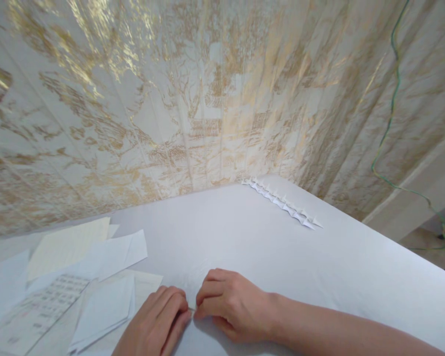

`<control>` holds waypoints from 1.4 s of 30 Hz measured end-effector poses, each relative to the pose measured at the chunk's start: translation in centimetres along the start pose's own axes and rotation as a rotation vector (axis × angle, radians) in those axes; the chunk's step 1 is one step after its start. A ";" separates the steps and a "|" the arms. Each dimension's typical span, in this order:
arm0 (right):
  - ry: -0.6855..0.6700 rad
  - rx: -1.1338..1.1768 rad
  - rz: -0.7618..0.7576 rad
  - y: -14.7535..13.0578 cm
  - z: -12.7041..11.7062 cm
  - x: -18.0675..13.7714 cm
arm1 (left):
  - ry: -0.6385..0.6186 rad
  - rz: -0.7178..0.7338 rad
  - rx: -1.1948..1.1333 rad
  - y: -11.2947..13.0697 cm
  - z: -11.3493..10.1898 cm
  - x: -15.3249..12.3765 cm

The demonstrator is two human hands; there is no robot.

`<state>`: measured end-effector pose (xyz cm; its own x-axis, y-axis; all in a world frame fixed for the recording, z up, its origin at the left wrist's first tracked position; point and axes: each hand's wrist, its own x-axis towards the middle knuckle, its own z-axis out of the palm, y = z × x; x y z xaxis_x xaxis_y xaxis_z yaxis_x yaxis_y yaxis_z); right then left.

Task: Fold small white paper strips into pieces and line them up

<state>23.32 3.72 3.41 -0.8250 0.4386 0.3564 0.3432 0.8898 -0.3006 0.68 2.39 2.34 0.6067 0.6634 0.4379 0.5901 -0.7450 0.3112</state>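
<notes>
My left hand point(157, 319) and my right hand point(232, 304) meet low in the middle of the view, just above the white table. The fingers of both hands are closed in a pinch. In the narrow gap between the fingertips shows the thin pale edge of a small piece of paper point(192, 309); the rest of it is hidden by the fingers. Nearest to my left hand lies a stack of white paper sheets point(106, 306). Farther back on the right, small pointed folded paper shapes point(282, 201) lie in two slanting rows.
Loose papers cover the table's left side, among them a cream lined sheet point(72, 244) and a printed sheet point(44, 309). A white and gold patterned curtain point(193, 99) hangs along the back. A green cord point(392, 106) runs down at the right, beyond the table point(356, 257).
</notes>
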 end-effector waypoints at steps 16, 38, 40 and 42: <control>-0.060 -0.120 -0.032 -0.4 -0.6 0.2 | -0.105 -0.251 -0.137 0.5 0.1 0.6; -0.020 -0.050 -0.022 0.0 -0.4 -0.1 | -0.098 -0.342 -0.232 0.5 0.2 0.5; -0.023 -0.050 -0.015 0.0 -0.3 -0.1 | -0.102 -0.346 -0.243 0.5 0.2 0.5; -0.040 -0.057 -0.011 0.0 -0.3 -0.1 | -0.112 -0.344 -0.255 0.5 0.1 0.5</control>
<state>23.47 3.70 3.65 -0.8456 0.4246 0.3235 0.3583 0.9007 -0.2457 1.35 2.36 2.62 0.4599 0.8690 0.1826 0.6262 -0.4632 0.6272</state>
